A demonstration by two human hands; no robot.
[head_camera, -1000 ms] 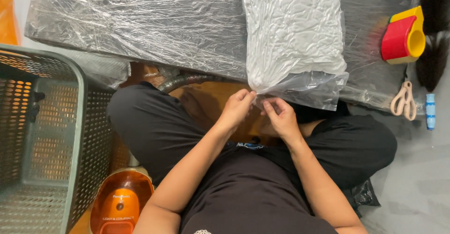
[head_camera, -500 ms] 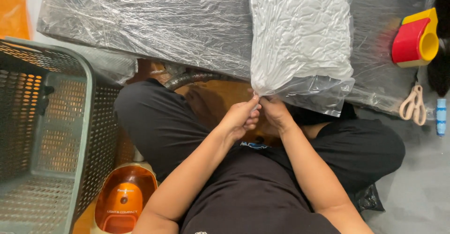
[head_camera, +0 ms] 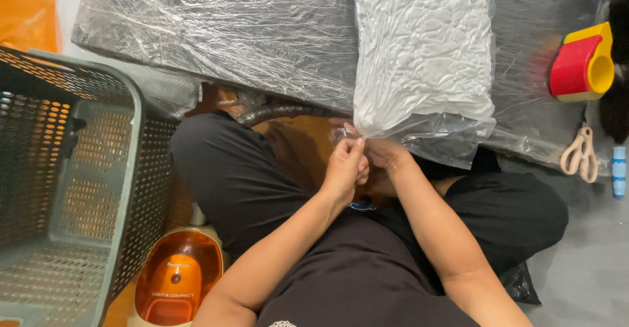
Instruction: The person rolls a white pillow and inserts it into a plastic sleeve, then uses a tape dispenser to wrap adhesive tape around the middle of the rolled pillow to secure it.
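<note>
- Grey mesh basket [head_camera: 72,189], left side of frame
- Orange vacuum [head_camera: 175,281], bottom left
- Red/yellow tape dispenser [head_camera: 583,65], upper right
- Beige scissors [head_camera: 579,151] & blue tube [head_camera: 619,172], right edge

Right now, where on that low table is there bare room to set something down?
The plastic-wrapped table is free left of the vacuum bag, out to the laundry basket. A narrower strip lies between bag and tape dispenser. Crowded where left hand and right hand pinch the bag's edge.

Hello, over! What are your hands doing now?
Left hand and right hand pinch clear bag corner. Hose beside it. Nothing in the way.
</note>
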